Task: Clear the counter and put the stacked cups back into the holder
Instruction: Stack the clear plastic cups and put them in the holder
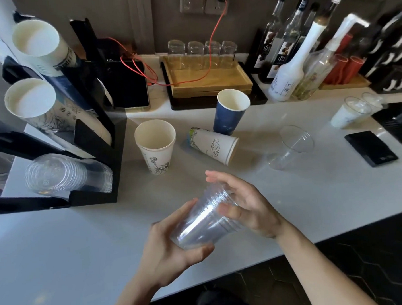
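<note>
Both hands hold a stack of clear plastic cups (pixel 205 219) tilted above the counter's near part. My left hand (pixel 172 252) grips its bottom end and my right hand (pixel 246 208) wraps the rim end. On the counter stand a white printed paper cup (pixel 156 146) and a blue paper cup (pixel 230 112). Another white printed cup (pixel 214 144) lies on its side between them. A single clear cup (pixel 289 148) lies tipped at the right. The black cup holder (pixel 96 157) at the left carries two paper cup stacks and a clear cup stack (pixel 65 174).
A tablet (pixel 128 81) with a red cable leans behind the holder. A wooden tray (pixel 206 80) with upturned glasses sits at the back. Syrup bottles (pixel 290 63) stand at the back right, lidded cups (pixel 352 111) and a black scale (pixel 370 148) at the right.
</note>
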